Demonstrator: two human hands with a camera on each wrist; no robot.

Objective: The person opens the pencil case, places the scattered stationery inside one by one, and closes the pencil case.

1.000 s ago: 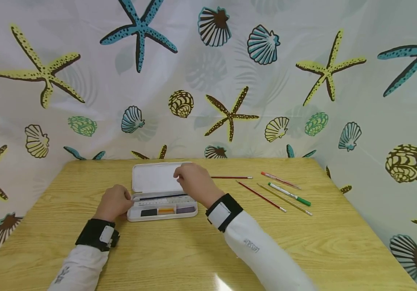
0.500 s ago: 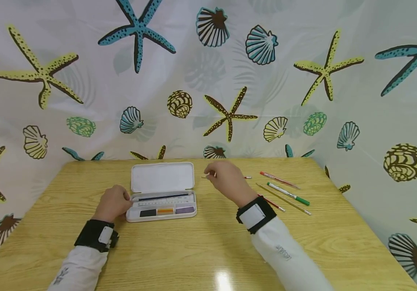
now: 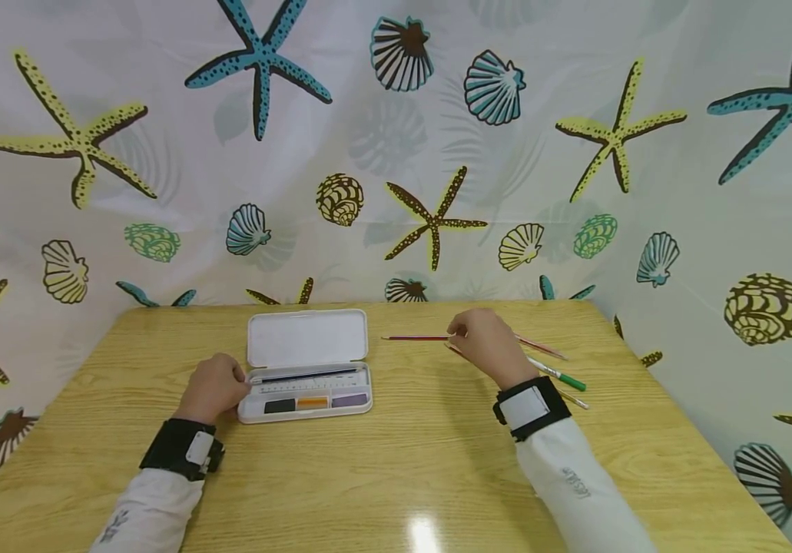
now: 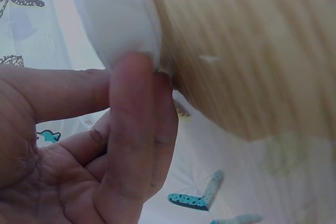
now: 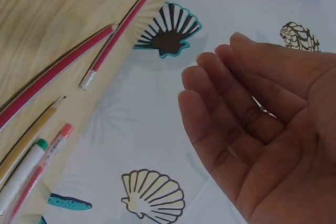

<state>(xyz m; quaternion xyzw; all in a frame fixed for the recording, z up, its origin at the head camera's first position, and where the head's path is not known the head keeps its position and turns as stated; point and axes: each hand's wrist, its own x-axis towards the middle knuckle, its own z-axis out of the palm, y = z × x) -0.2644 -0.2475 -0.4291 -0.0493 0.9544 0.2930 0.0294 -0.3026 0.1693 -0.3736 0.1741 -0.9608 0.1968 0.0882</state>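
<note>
My left hand (image 3: 212, 388) pinches the left end of a white pencil case (image 3: 307, 339), which lies with its lid folded back. In the left wrist view, the thumb and fingers press on the rounded end of the case (image 4: 121, 19). Inside lie a dark pencil (image 3: 309, 375), a clear ruler (image 3: 306, 384) and black, orange and purple blocks. My right hand (image 3: 485, 346) hovers near the tail of a red pencil (image 3: 416, 338). Its fingers (image 5: 197, 108) are loosely bent with nothing between them, as the right wrist view shows.
Right of the case lie another red pencil (image 5: 58, 69), a yellow pencil (image 5: 29, 137), a white marker (image 5: 23, 174) with green ends and a red pen (image 5: 44, 166). Behind the wooden table (image 3: 382, 468) hangs a curtain (image 3: 396, 153) printed with shells and starfish.
My right hand has moved right, from over the case to beside the loose pencils, uncovering the lid and the red pencil's tip. The left hand stays on the case.
</note>
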